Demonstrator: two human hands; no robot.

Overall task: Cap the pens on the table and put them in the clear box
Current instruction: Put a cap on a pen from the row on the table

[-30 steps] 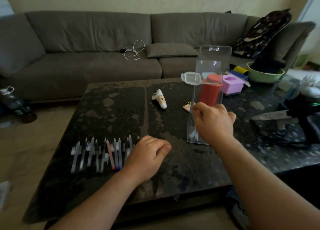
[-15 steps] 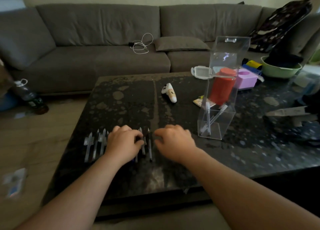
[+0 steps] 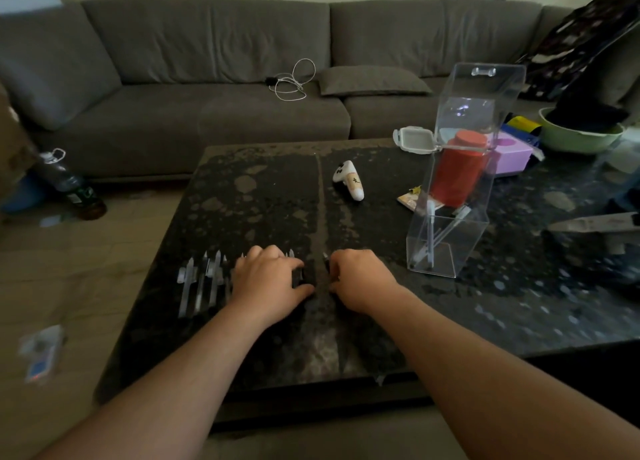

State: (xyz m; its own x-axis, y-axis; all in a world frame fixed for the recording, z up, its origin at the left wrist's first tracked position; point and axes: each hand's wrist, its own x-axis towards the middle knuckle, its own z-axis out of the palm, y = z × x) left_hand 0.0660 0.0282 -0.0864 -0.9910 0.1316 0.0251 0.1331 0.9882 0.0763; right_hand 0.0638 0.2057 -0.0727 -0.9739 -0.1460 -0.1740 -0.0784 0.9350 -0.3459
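Note:
A row of several clear uncapped pens (image 3: 201, 283) lies on the near left of the dark stone table (image 3: 263, 196), tips pointing away from me. My left hand (image 3: 270, 281) rests curled over the right end of that row, thumb and fingers pinching a small dark piece (image 3: 298, 276); whether it is a cap or a pen is unclear. Close beside it, my right hand (image 3: 360, 279) is closed on a dark pen (image 3: 325, 258) whose tip sticks out past the fingers. The tall clear box (image 3: 450, 217) stands open to the right, with two pens (image 3: 431, 241) leaning inside.
Behind the box stand a red jar (image 3: 457, 168), a white lidded case (image 3: 415, 140) and a purple container (image 3: 512, 153). A white game controller (image 3: 349, 180) lies mid-table, a green bowl (image 3: 581, 137) far right. A grey sofa (image 3: 214, 88) runs behind, a bottle (image 3: 69, 182) on the floor.
My right hand left the clear box and came down beside my left hand at the pen row. Both hands have closed in on the rightmost pens.

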